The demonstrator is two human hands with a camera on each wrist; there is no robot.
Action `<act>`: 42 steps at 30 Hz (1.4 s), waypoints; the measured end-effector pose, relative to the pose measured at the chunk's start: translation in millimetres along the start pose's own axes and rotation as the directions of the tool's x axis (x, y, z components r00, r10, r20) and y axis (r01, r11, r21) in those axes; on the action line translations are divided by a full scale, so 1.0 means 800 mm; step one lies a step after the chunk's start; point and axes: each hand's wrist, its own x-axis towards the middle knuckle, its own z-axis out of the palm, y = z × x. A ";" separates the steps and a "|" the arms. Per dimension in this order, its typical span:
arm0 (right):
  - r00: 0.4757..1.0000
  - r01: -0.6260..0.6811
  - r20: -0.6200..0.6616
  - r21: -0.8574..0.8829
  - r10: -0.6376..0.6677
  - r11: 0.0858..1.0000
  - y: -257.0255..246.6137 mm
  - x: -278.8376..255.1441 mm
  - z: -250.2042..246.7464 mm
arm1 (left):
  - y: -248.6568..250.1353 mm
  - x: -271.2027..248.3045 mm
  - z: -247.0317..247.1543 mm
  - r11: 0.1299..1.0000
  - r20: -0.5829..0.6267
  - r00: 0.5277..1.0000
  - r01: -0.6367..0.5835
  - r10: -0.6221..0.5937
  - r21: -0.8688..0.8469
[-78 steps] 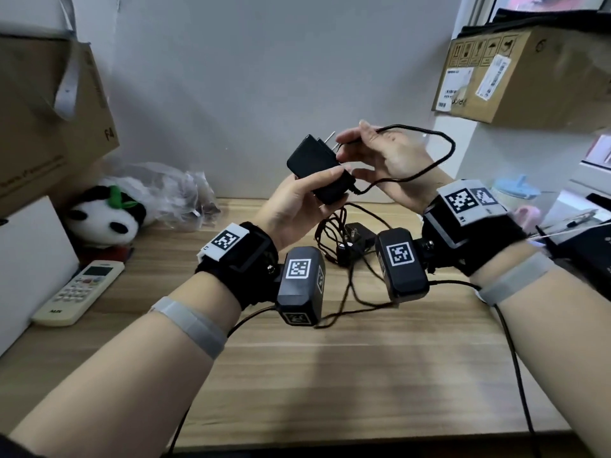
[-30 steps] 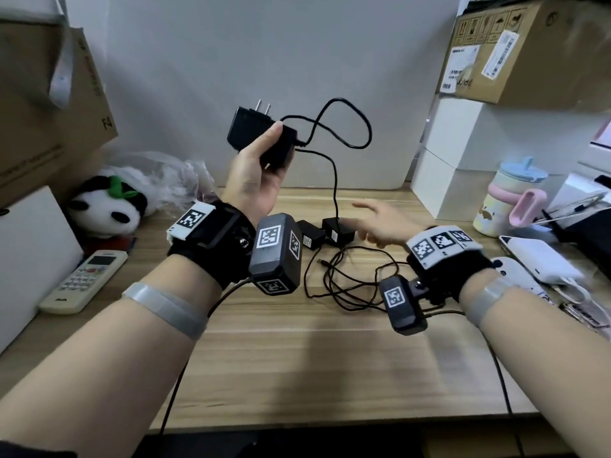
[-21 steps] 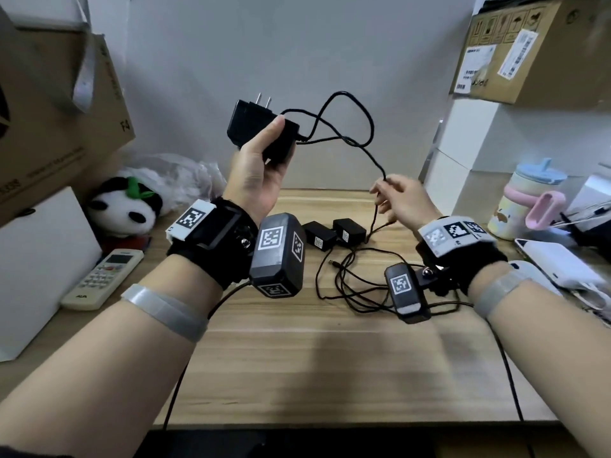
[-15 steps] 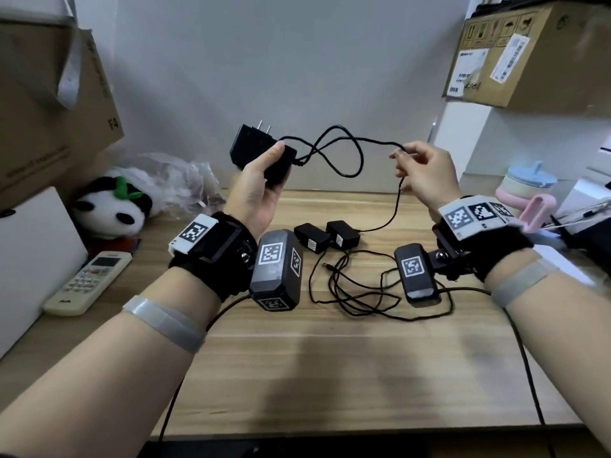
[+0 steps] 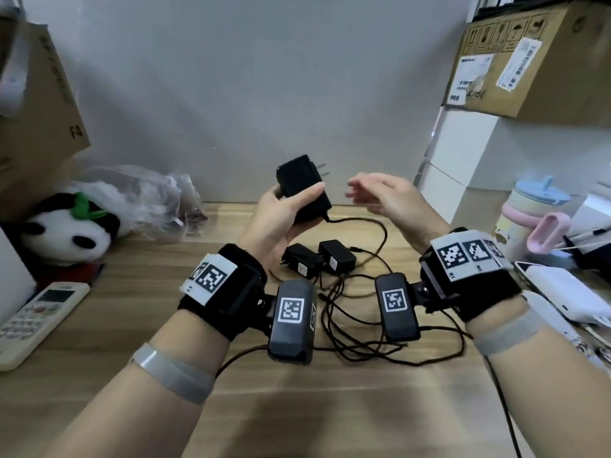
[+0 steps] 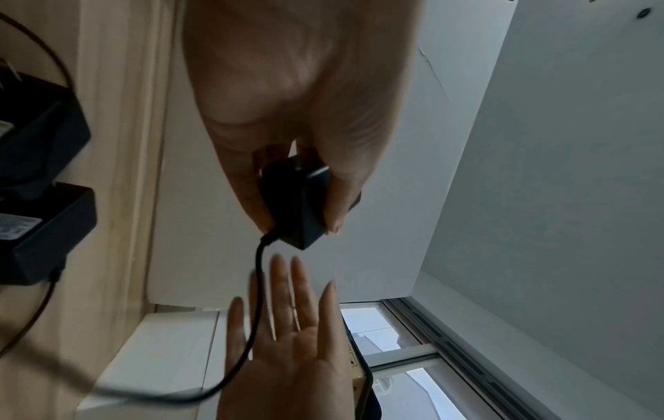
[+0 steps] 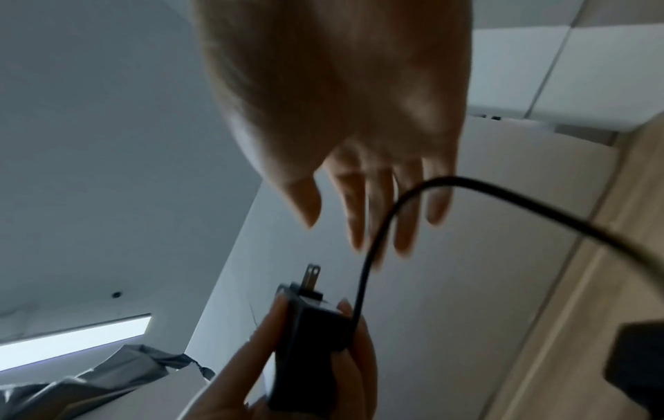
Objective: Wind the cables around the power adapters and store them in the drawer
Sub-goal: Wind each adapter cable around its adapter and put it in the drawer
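1. The left hand [image 5: 281, 216] grips a black power adapter [image 5: 302, 190] above the desk [image 5: 297, 408]; its fingers [image 7: 350, 338] and thumb are clamped on opposite faces of the body, prongs pointing away from the palm toward the wall.
2. The adapter's cable [image 5: 363, 226] leaves the end nearest the left thumb tip and hangs down in a loose arc to the desk.
3. The right hand [image 5: 390, 196] is raised just beside the adapter, its fingers [image 6: 284, 281] straight and spread apart, holding nothing; they are motion-blurred. In the wrist views the cable passes in front of these fingers; whether it touches them cannot be told.
4. Below both sets of fingers, two more adapters [image 5: 317, 259] lie side by side on the desk, with tangled cables [image 5: 357, 325] spread toward the wrists.
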 end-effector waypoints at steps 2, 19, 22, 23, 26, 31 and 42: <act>0.981 -0.035 0.189 -0.095 0.053 0.995 0.001 0.000 0.005 | -0.005 0.008 0.001 0.999 0.010 1.000 -0.025 0.025 0.025; 0.935 -0.317 0.281 0.397 0.215 0.861 0.066 0.032 0.035 | -0.030 0.035 -0.046 0.993 0.093 0.989 0.121 -0.119 -0.015; 0.932 -0.343 0.269 0.430 0.244 0.835 0.074 0.034 0.041 | -0.025 0.036 -0.051 0.994 0.106 0.988 0.112 -0.112 0.001; 0.931 -0.345 0.268 0.432 0.247 0.833 0.076 0.035 0.042 | -0.025 0.037 -0.054 0.995 0.099 0.990 0.101 -0.102 0.010; 0.927 -0.358 0.276 0.452 0.253 0.817 0.081 0.038 0.045 | -0.025 0.040 -0.061 0.994 0.089 0.993 0.071 -0.079 0.082; 0.900 -0.390 0.373 0.462 0.225 0.796 0.076 0.039 0.042 | -0.021 0.040 -0.066 0.984 0.097 0.995 0.005 -0.023 0.176; 0.925 -0.369 0.254 0.417 0.284 0.831 0.066 0.033 0.040 | -0.029 0.032 -0.059 0.937 0.241 0.969 -0.035 -0.054 0.349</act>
